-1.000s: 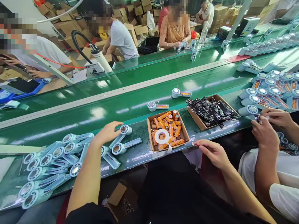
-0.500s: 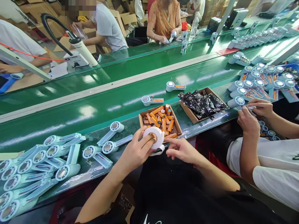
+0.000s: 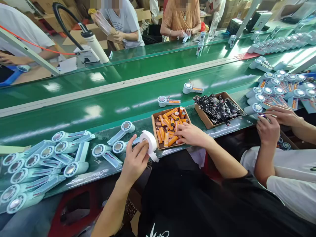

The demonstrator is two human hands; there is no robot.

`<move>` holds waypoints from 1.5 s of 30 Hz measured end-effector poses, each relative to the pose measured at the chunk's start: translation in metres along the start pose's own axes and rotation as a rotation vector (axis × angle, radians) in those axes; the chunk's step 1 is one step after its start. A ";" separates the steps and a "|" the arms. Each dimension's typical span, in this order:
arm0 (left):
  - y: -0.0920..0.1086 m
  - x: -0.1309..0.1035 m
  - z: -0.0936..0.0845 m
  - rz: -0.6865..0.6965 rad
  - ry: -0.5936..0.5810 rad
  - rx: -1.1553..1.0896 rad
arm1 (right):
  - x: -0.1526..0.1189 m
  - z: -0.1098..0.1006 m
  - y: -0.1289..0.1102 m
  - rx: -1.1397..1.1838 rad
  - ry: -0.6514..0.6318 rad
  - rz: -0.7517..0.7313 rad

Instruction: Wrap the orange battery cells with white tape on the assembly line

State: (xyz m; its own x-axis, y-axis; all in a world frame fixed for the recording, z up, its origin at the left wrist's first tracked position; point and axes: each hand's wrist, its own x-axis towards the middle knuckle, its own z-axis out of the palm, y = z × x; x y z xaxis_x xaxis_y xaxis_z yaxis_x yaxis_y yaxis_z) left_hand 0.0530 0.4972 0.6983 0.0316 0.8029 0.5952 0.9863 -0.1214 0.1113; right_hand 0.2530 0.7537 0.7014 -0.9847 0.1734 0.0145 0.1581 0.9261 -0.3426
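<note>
A white roll of tape (image 3: 151, 142) is held in my left hand (image 3: 135, 158), two fingers through its core and a loose end hanging down. My right hand (image 3: 191, 134) reaches into a cardboard box (image 3: 160, 147) of orange battery cells (image 3: 170, 123). Its fingertips touch the cells at the box's right side; whether one is gripped is too small to tell. Just right of that box stands another box (image 3: 208, 123) heaped with black circuit boards (image 3: 219, 108).
Light-blue fan bodies (image 3: 32, 161) pile up at the left. Two more (image 3: 162, 101) lie on the green belt (image 3: 138, 89). A co-worker's hands (image 3: 270, 126) work at the right beside further fan bodies (image 3: 256, 108). People sit across the belt.
My left hand has moved left with the tape roll, whose loose end now hangs down. My right hand has moved up from the box's front edge onto the orange cells.
</note>
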 end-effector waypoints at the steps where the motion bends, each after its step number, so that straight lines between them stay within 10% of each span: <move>1: 0.002 0.000 0.000 -0.001 0.001 -0.009 | 0.002 0.000 0.005 0.002 -0.024 -0.028; 12: 0.020 0.001 0.001 -0.005 -0.058 -0.098 | -0.021 0.007 -0.012 0.907 0.541 0.026; 17: 0.032 0.001 0.000 0.034 -0.091 -0.169 | -0.025 0.017 -0.036 0.653 0.874 -0.114; 24: 0.035 0.007 0.001 0.085 -0.139 -0.155 | -0.027 0.019 -0.052 0.411 0.997 -0.237; 31: 0.031 0.007 -0.002 0.138 -0.177 -0.143 | -0.031 0.040 -0.053 0.555 0.815 -0.220; 37: 0.022 0.008 -0.010 0.267 -0.226 0.020 | -0.035 0.032 -0.051 1.327 0.316 0.067; 41: 0.023 0.026 -0.021 0.414 -0.265 0.115 | -0.023 0.013 -0.036 1.313 -0.008 0.217; 45: 0.025 0.046 -0.028 0.471 -0.293 0.175 | -0.008 0.014 -0.029 1.308 0.050 0.230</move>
State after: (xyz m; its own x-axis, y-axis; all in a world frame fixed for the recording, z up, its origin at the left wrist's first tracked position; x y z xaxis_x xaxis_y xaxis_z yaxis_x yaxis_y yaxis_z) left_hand 0.0745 0.5152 0.7507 0.4920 0.8169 0.3010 0.8665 -0.4259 -0.2604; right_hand 0.2551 0.7211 0.6977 -0.9370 0.3199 -0.1402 0.1056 -0.1233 -0.9867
